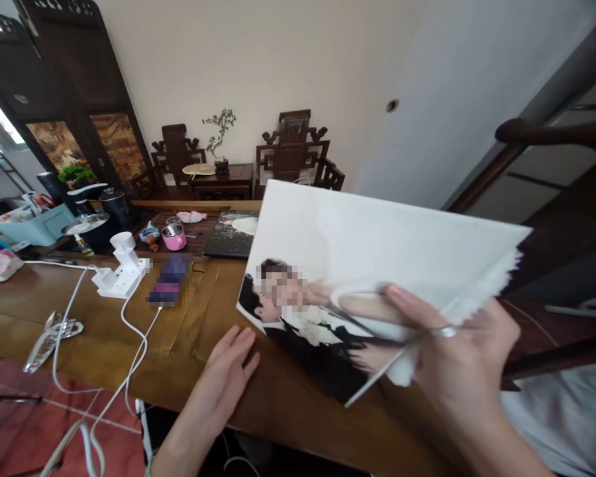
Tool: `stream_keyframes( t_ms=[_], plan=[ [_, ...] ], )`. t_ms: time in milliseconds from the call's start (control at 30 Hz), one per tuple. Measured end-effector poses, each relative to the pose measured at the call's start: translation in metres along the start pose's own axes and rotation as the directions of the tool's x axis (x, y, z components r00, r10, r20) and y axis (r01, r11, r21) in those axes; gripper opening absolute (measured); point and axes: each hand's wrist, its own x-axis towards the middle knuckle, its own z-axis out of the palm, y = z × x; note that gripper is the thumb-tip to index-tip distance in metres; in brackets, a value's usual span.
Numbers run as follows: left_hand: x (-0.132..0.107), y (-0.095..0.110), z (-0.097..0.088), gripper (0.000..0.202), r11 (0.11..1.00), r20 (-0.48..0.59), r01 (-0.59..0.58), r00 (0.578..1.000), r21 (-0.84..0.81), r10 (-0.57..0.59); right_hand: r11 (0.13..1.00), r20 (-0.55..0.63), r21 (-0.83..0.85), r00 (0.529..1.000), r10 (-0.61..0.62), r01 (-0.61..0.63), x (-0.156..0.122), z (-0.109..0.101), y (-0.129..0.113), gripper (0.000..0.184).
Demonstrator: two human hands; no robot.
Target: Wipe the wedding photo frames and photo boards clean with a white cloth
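My right hand (457, 358) grips a photo panel (377, 238) by its right end, with the thumb lying across the picture. The panel is tilted above the table and shows two people in formal clothes against a pale background. A white, jagged-edged cloth or tissue (496, 285) runs along the right edge under my fingers; whether it is folded around the panel, I cannot tell. My left hand (231, 361) rests at the front edge of the wooden table (189, 331), fingers stretched out, just below the panel's lower left corner. It holds nothing.
To the left are a white power strip (124, 275) with cables, a phone (169, 281) and a clear hair clip (52, 341). Behind stand a pink cup (173, 236), another dark photo panel (231, 233), a pan (85, 225) and a blue box (44, 225).
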Motion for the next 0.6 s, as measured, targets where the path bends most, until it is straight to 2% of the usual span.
stream_keyframes(
  t_ms=[67,133,233,300,333,367,400,467,500,533,567,600],
  plan=[
    [0.000,-0.005,-0.002,0.029,1.000,0.219,0.027,0.976,-0.007,-0.024,0.980,-0.053,0.165,0.991,0.120,-0.110,0.012,0.002,-0.005,0.025],
    [-0.003,-0.006,-0.002,0.034,1.000,0.360,0.017,0.933,0.016,-0.022,0.933,0.035,0.235,0.962,0.272,-0.272,0.019,0.003,-0.004,0.023],
    [-0.009,-0.008,-0.006,0.048,0.999,0.361,0.005,0.932,0.053,-0.024,0.847,0.272,0.198,0.857,0.437,-0.494,0.023,0.000,0.005,0.018],
    [-0.012,-0.008,-0.010,0.056,0.998,0.315,-0.023,0.949,0.052,0.006,0.847,0.412,0.148,0.810,0.417,-0.511,0.027,-0.004,0.011,0.025],
    [-0.013,-0.008,-0.013,0.060,0.998,0.291,-0.046,0.956,0.043,0.032,0.872,0.440,0.135,0.817,0.373,-0.471,0.029,-0.007,0.015,0.031],
    [-0.014,-0.006,-0.015,0.063,0.997,0.269,-0.072,0.961,0.030,0.061,0.903,0.431,0.131,0.844,0.321,-0.410,0.033,-0.010,0.018,0.035],
    [-0.016,-0.002,-0.017,0.066,0.995,0.250,-0.095,0.964,0.019,0.087,0.933,0.371,0.128,0.888,0.270,-0.337,0.038,-0.014,0.021,0.036],
    [-0.019,0.009,-0.019,0.068,0.990,0.217,-0.140,0.967,0.002,0.136,0.983,0.147,0.059,0.976,0.163,-0.173,0.047,-0.025,0.027,0.031],
    [-0.020,0.017,-0.018,0.068,0.986,0.203,-0.167,0.965,-0.003,0.164,0.996,0.040,-0.034,0.996,0.079,-0.077,0.052,-0.031,0.031,0.029],
    [-0.021,0.026,-0.017,0.066,0.981,0.175,-0.193,0.966,0.000,0.191,0.987,0.000,-0.158,0.999,-0.037,0.037,0.055,-0.037,0.035,0.025],
    [-0.022,0.035,-0.014,0.063,0.977,0.153,-0.215,0.965,0.009,0.211,0.942,0.054,-0.285,0.984,-0.171,0.180,0.056,-0.042,0.040,0.021],
    [-0.022,0.045,-0.011,0.060,0.968,0.125,-0.251,0.961,0.006,0.248,0.856,0.201,-0.381,0.935,-0.291,0.349,0.056,-0.047,0.045,0.018]
  ],
)
